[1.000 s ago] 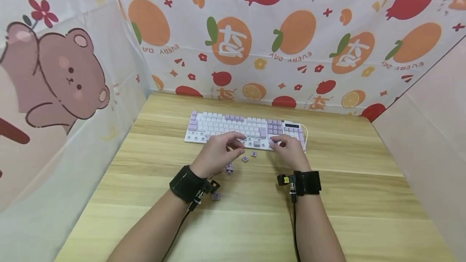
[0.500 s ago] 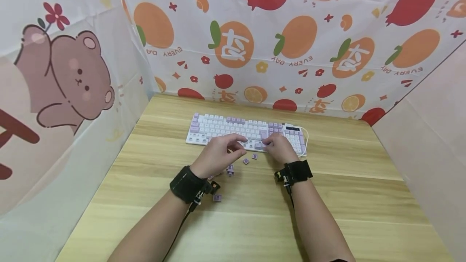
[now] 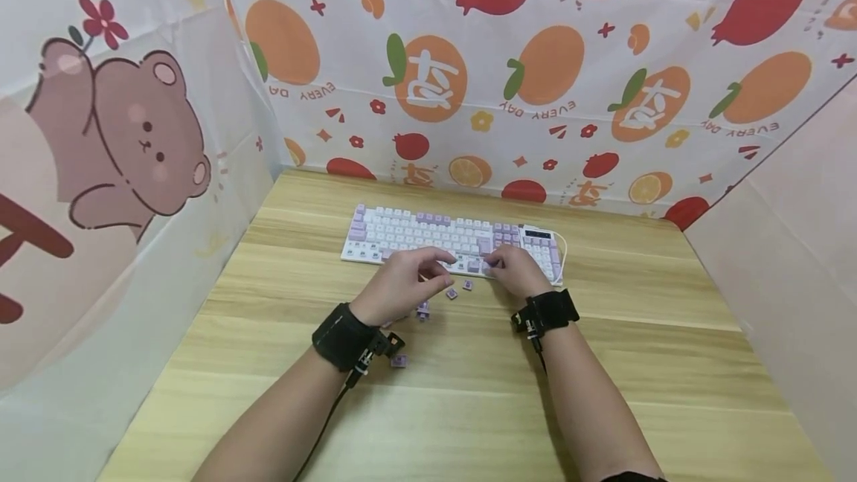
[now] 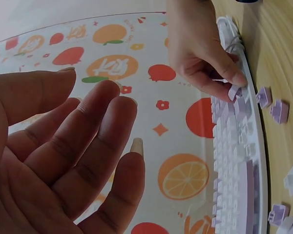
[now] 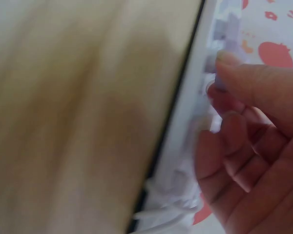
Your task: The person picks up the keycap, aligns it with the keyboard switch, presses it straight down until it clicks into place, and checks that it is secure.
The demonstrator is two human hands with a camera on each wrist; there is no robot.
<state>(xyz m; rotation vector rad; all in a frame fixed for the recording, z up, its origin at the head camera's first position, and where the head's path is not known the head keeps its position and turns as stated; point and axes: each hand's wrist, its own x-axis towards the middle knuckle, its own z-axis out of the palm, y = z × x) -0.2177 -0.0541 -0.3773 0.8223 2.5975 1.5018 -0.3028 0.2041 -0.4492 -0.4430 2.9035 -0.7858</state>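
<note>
A white and purple keyboard (image 3: pixel 428 233) lies near the back of the table, with bare switches along part of its front row. My right hand (image 3: pixel 521 274) is at the front row, right of the middle. Between thumb and forefinger it pinches a purple keycap (image 4: pixel 235 92), right over the board; whether the cap is seated on its switch cannot be told. My left hand (image 3: pixel 405 285) hovers in front of the keyboard, holding nothing, its fingers loosely bent in the left wrist view. Two purple keycaps, one nearer (image 3: pixel 451 294) and one farther (image 3: pixel 468 286), lie between the hands.
More loose keycaps (image 3: pixel 422 311) lie beside and under the left hand, and one keycap (image 3: pixel 399 361) sits closer to me. A white cable (image 3: pixel 565 248) loops at the keyboard's right end. Printed cloth (image 3: pixel 482 121) hangs behind the wooden table (image 3: pixel 469 407).
My right hand has shifted left along the front row with the purple keycap and its wrist has turned; it stays there over the last half second. The left hand stays nearly still.
</note>
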